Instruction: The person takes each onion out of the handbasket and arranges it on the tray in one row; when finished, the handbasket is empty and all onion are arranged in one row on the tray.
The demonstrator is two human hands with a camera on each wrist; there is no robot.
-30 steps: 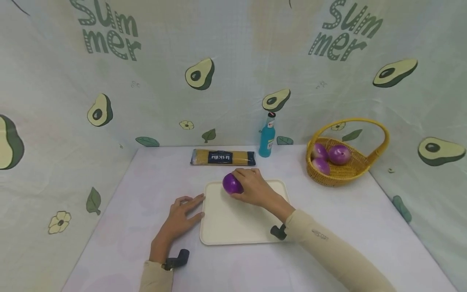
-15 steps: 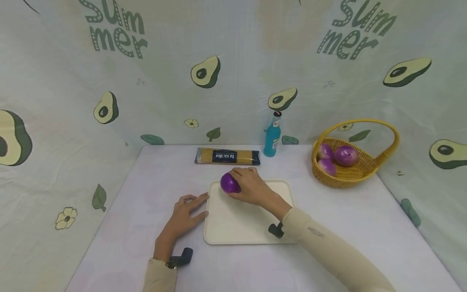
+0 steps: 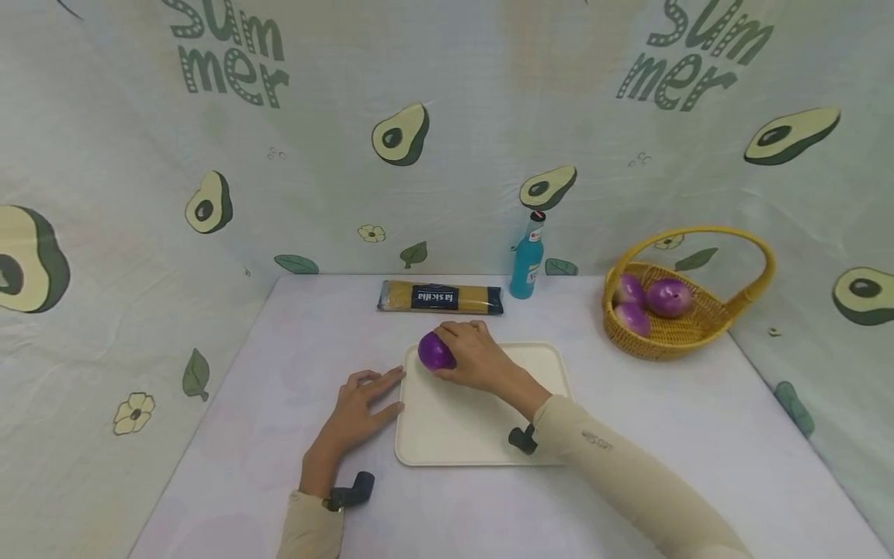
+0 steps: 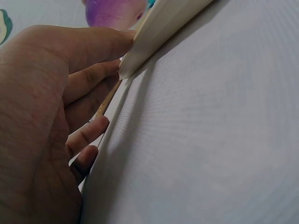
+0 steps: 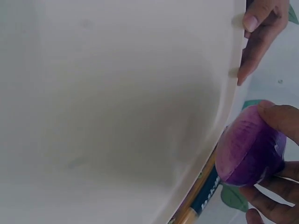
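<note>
A glossy purple onion (image 3: 436, 352) is in my right hand (image 3: 476, 359), its fingers and thumb curled round it, at the far left corner of a cream rectangular tray (image 3: 482, 431). In the right wrist view the onion (image 5: 250, 144) shows a pinkish side and a darker purple side. Whether it touches the tray I cannot tell. My left hand (image 3: 356, 411) lies at the tray's left edge, fingers spread and fairly straight. Its thumb and fingertips touch the rim in the left wrist view, where the tray (image 4: 154, 37) appears edge-on.
Behind the tray lies a pack of spaghetti (image 3: 440, 297). A blue bottle (image 3: 527, 260) stands to its right. At the far right, a yellow wicker basket (image 3: 656, 348) with a tall handle holds several purple onions (image 3: 669, 298). A patterned cloth (image 3: 461, 194) hangs behind the table.
My right hand has carried the onion slightly left over the tray, towards its far left corner. My left hand keeps its place at the rim. The head view has shifted a little.
</note>
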